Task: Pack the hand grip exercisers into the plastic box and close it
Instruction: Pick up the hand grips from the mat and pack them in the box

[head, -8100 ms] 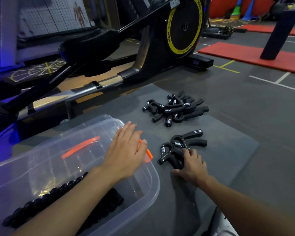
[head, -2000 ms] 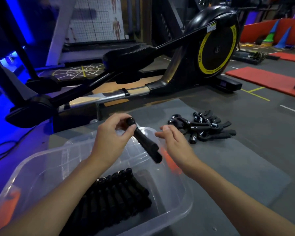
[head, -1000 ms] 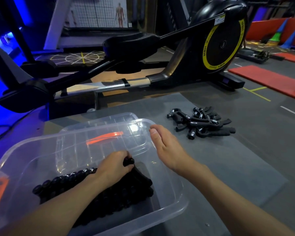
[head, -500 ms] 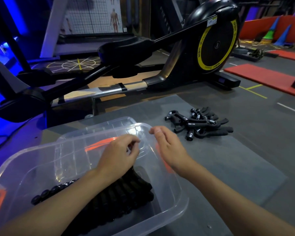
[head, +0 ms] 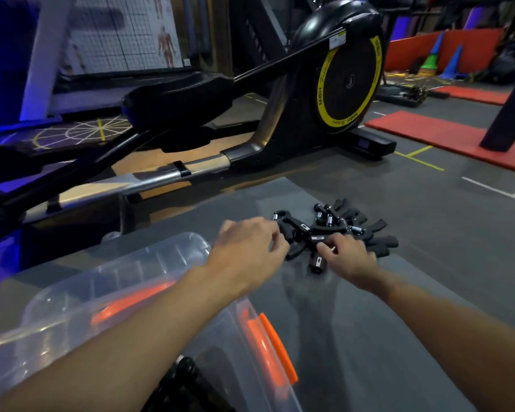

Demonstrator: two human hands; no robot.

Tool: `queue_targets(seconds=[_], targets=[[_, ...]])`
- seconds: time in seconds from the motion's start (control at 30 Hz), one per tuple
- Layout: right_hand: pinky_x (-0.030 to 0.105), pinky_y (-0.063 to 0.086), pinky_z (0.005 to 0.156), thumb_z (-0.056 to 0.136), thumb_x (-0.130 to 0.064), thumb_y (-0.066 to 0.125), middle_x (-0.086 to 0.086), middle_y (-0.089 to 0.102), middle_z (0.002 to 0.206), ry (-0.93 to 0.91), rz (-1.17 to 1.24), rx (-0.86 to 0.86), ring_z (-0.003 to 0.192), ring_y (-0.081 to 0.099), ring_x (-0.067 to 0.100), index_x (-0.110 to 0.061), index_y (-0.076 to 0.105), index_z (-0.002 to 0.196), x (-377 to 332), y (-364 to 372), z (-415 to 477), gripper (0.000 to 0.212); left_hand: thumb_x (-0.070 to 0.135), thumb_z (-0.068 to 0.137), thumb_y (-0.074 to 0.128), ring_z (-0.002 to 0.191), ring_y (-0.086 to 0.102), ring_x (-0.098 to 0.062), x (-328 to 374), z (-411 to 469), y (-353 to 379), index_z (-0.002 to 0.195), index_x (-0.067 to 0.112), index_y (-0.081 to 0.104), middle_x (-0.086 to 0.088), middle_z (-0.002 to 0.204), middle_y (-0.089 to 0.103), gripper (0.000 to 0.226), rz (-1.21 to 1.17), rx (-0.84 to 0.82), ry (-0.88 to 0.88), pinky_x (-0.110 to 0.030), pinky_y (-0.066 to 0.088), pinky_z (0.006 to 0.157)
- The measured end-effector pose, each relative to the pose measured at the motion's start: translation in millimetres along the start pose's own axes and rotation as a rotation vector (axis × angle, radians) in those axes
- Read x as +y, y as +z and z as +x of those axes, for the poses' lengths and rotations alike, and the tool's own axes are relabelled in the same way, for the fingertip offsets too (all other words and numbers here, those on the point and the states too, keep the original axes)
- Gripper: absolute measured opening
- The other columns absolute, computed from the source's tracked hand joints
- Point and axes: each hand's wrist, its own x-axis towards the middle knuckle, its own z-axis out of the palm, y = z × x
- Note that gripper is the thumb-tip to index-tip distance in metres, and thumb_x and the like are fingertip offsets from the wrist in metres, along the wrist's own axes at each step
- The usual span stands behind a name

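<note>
Head view: our left hand [head: 247, 248] and right hand [head: 350, 257] reach the hand grip exercisers [head: 333, 230] piled on the mat beyond the plastic box [head: 125, 281]; whether either hand's fingers grip, we cannot tell. Stiff, tangle-prone; take padded handles.

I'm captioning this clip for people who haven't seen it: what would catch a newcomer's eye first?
Probably the two bare hands at centre, the left hand and right hand, reaching into a tangled pile of black hand grip exercisers on the grey mat. Next, the clear plastic box with orange latches at lower left, and the big black elliptical trainer with its yellow-ringed wheel behind.
</note>
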Motion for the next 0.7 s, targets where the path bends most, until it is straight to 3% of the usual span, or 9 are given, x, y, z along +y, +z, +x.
queue_targets(seconds=[0.17,0.33,0.53,0.63,0.7], targets=[[0.053,0.024,0.107,0.085,-0.068,0.042,0.004,0.041,0.145,-0.017,-0.121,0.058,0.137,0.030,0.029,-0.034,0.037,0.138,11.7,-7.0,71.6,0.064,0.051,0.097,0.026,0.123,0.049,-0.018,-8.5,4.2,14.9,0.123,0.031,0.051,0.006,0.127,0.057,0.042,0.171,-0.188,-0.008,-0.042,0.028,0.108],[0.067,0.021,0.107,0.079,-0.081,0.038,-0.005,0.024,0.155,0.017,-0.155,-0.052,0.143,0.019,0.032,-0.042,0.021,0.144,12.0,-2.8,123.1,0.078,0.061,0.094,0.016,0.146,0.014,-0.014,-15.6,4.1,20.7,0.150,0.042,0.006,0.010,0.155,0.025,0.059,0.165,-0.263,-0.004,-0.046,0.012,0.117],[0.069,0.021,0.105,0.059,-0.096,0.032,-0.010,0.015,0.160,0.094,-0.159,-0.118,0.145,0.016,0.035,-0.048,0.002,0.147,16.1,2.1,163.2,0.104,0.067,0.091,0.009,0.147,-0.025,-0.017,-13.4,5.2,25.6,0.139,0.053,-0.030,0.012,0.161,-0.019,0.063,0.185,-0.292,0.009,-0.052,-0.008,0.119],[0.066,0.021,0.108,0.038,-0.108,0.025,-0.006,0.023,0.159,0.091,-0.149,-0.178,0.145,0.023,0.033,-0.048,-0.002,0.146,32.8,20.1,187.3,0.127,0.070,0.074,-0.008,0.145,-0.031,-0.019,-13.5,7.5,28.8,0.130,0.055,-0.041,0.010,0.159,-0.028,0.066,0.198,-0.322,0.006,-0.053,-0.011,0.117],[0.065,0.019,0.109,0.033,-0.109,0.026,-0.007,0.024,0.159,0.097,-0.178,-0.207,0.145,0.023,0.032,-0.048,-0.003,0.147,40.7,32.7,196.8,0.132,0.069,0.064,-0.013,0.144,-0.032,-0.018,-13.5,8.4,29.5,0.124,0.056,-0.045,0.011,0.158,-0.029,0.070,0.190,-0.342,0.008,-0.054,-0.011,0.117]])
